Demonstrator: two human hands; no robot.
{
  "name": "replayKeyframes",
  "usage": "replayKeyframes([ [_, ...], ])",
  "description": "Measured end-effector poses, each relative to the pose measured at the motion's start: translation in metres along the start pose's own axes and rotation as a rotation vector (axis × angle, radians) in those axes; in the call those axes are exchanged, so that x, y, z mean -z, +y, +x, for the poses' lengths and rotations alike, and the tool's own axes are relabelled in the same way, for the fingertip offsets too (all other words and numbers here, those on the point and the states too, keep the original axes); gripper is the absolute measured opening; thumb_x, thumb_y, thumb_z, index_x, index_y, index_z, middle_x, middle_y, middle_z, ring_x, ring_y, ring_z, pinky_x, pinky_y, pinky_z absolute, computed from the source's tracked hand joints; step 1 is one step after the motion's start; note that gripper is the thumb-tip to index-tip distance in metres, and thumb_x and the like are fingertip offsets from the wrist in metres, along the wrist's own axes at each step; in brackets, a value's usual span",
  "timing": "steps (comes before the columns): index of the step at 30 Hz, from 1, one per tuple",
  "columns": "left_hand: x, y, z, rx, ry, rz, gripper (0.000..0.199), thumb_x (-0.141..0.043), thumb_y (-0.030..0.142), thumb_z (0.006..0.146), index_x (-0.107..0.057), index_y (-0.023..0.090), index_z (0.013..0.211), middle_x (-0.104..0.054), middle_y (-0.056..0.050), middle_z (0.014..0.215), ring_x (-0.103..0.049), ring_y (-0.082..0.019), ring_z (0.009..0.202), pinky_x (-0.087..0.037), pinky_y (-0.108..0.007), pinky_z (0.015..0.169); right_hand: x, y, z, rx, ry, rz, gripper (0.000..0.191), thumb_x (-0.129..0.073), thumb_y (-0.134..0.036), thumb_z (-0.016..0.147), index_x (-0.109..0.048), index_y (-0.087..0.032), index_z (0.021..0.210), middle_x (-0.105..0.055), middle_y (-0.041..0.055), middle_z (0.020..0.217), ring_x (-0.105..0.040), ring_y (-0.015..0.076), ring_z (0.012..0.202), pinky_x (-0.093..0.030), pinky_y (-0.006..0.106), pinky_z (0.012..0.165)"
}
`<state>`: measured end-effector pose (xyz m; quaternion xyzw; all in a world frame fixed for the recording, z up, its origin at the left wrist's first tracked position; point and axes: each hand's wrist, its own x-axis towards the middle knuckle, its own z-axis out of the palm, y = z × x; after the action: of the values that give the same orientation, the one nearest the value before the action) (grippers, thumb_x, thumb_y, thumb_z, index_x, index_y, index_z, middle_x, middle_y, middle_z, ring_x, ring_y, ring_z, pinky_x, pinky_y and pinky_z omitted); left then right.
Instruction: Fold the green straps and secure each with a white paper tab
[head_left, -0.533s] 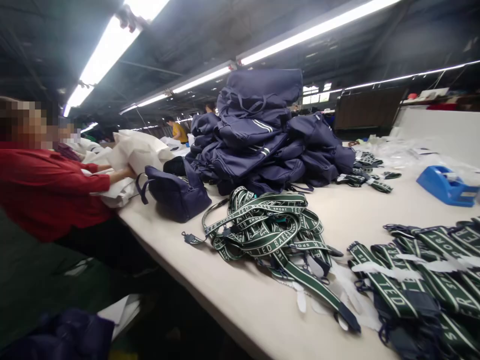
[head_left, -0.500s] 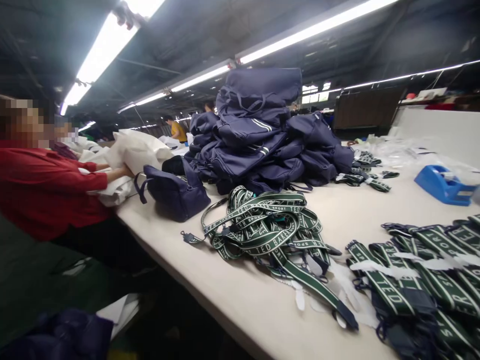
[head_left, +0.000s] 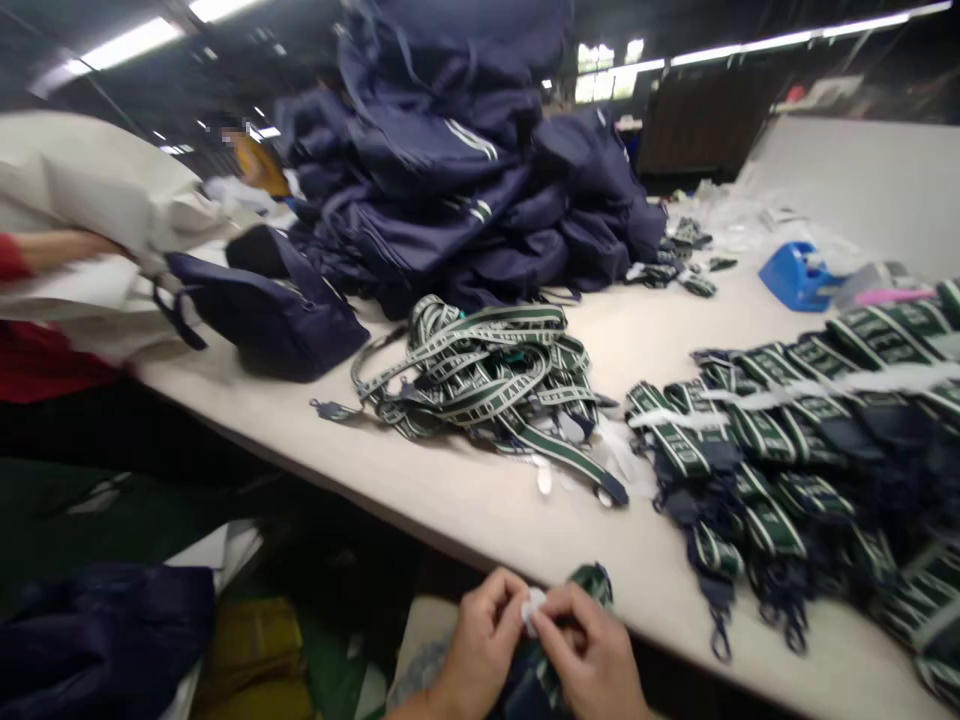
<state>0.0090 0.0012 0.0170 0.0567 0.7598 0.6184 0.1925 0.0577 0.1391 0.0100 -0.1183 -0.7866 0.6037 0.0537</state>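
At the table's front edge, my left hand [head_left: 484,640] and my right hand [head_left: 589,650] are close together, fingertips pinched on a small white strip [head_left: 533,606], perhaps paper. A folded green and navy strap [head_left: 594,582] shows behind and beneath my hands; how it is held is hidden. Beyond them on the table lies a loose heap of green straps [head_left: 487,370] with white lettering. To the right are many bundled straps [head_left: 765,420] wrapped with white strips, some with dark metal clips.
Navy bags [head_left: 450,200] are piled high at the back. A single navy bag [head_left: 270,310] stands at left, beside a co-worker's hand [head_left: 67,250] on white sheeting [head_left: 90,180]. A blue tape dispenser [head_left: 799,277] sits back right. Navy fabric [head_left: 105,640] lies lower left.
The view has tilted down and shifted, and both my hands have come into sight with a white strip and a strap. A pink item now shows near the tape dispenser.
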Motion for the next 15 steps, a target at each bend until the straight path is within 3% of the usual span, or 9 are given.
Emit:
replayKeyframes([
  [2, 0.002, 0.010, -0.005, -0.155, 0.093, 0.227, 0.031, -0.050, 0.041, 0.094, -0.060, 0.017, 0.076, -0.060, 0.000, 0.066, -0.056, -0.014, 0.061, -0.045, -0.022, 0.058, 0.004, -0.014, 0.003, -0.047, -0.024, -0.019, 0.023, -0.064, -0.036, 0.084, -0.061, -0.018, 0.070, -0.055, -0.0023, 0.059, -0.044, 0.0094, 0.048, -0.035, 0.023, 0.048],
  [9, 0.005, -0.007, -0.006, -0.165, 0.122, 0.332, 0.022, -0.057, 0.035, 0.093, -0.065, 0.017, 0.084, -0.066, 0.000, 0.071, -0.059, -0.013, 0.061, -0.046, -0.023, 0.064, 0.006, -0.027, 0.013, -0.245, -0.079, -0.022, 0.013, -0.065, -0.025, 0.079, -0.054, -0.019, 0.074, -0.050, -0.0072, 0.058, -0.042, 0.0070, 0.046, -0.030, 0.020, 0.047],
  [13, 0.007, -0.004, -0.009, -0.270, 0.169, 0.432, 0.021, -0.056, 0.033, 0.094, -0.067, 0.018, 0.085, -0.068, 0.000, 0.071, -0.061, -0.013, 0.060, -0.047, -0.023, 0.063, 0.004, -0.026, 0.013, -0.211, -0.090, -0.028, 0.018, -0.061, -0.018, 0.080, -0.058, -0.019, 0.098, -0.061, -0.0056, 0.077, -0.045, 0.0060, 0.048, -0.034, 0.020, 0.051],
  [15, 0.008, -0.002, -0.009, -0.317, 0.179, 0.479, 0.021, -0.055, 0.032, 0.095, -0.067, 0.018, 0.087, -0.069, -0.001, 0.073, -0.062, -0.013, 0.060, -0.048, -0.022, 0.063, 0.003, -0.026, 0.015, -0.172, -0.109, -0.049, 0.018, -0.059, -0.015, 0.081, -0.062, -0.019, 0.098, -0.064, -0.0039, 0.080, -0.048, 0.0073, 0.052, -0.037, 0.021, 0.055],
])
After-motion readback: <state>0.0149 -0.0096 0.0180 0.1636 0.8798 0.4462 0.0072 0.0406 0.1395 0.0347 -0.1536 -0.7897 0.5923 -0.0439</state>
